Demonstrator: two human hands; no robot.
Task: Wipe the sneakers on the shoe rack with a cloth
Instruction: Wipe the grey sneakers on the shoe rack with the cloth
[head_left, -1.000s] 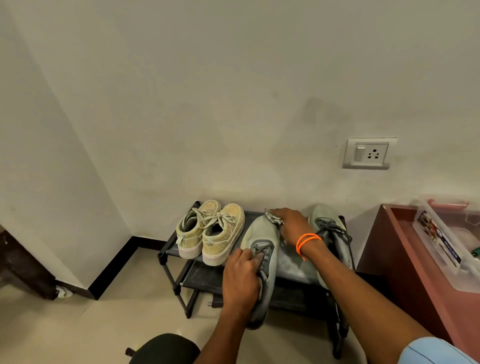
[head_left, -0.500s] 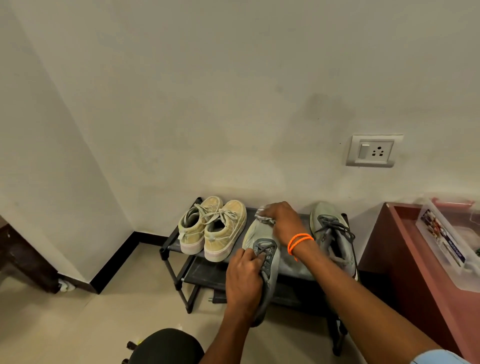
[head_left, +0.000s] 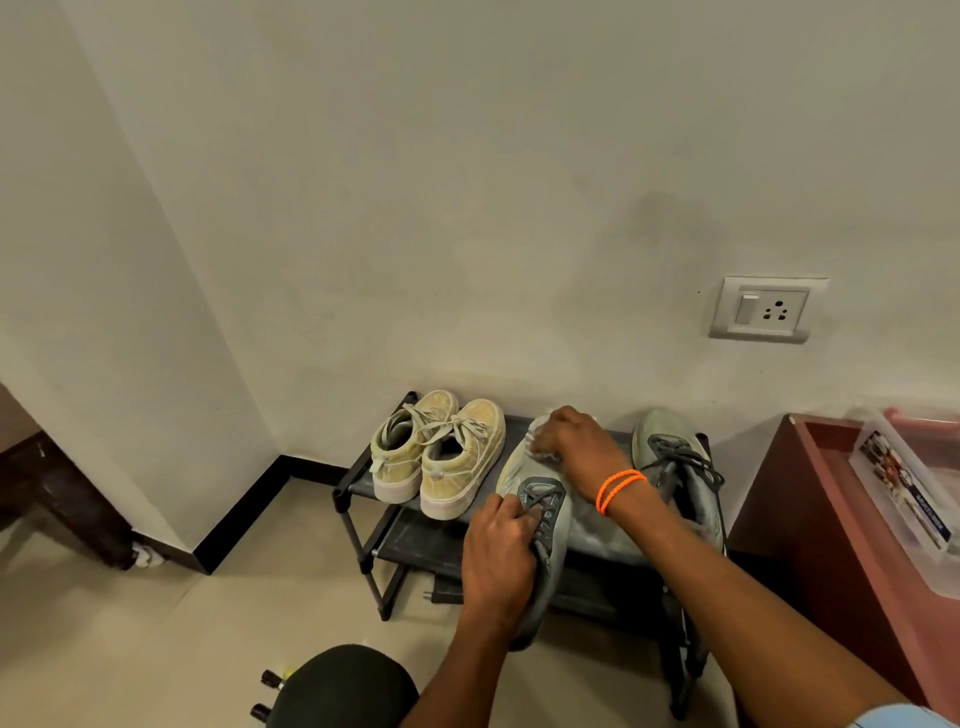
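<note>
Slid forward along the toe of the grey sneaker (head_left: 540, 499) since a second ago: right hand (head_left: 576, 447), fingers curled over a pale cloth (head_left: 537, 434), now at the very tip of the toe cap instead of mid-vamp. Unmoved: left hand (head_left: 501, 553), gripping the sneaker at collar and laces, heel hanging off the front edge of the shoe rack (head_left: 358, 486) toward the body. Orange bands (head_left: 618, 488) on the right wrist. Likely one wiping stroke finished heel-to-toe; sides and sole edge probably still to do. Just right of the right hand, the matching grey sneaker (head_left: 675, 478), apparently untouched. Left of the left hand, a beige pair (head_left: 441, 457) side by side on the top shelf. Farther right, wall socket (head_left: 766, 309) and red-brown cabinet (head_left: 810, 519).
</note>
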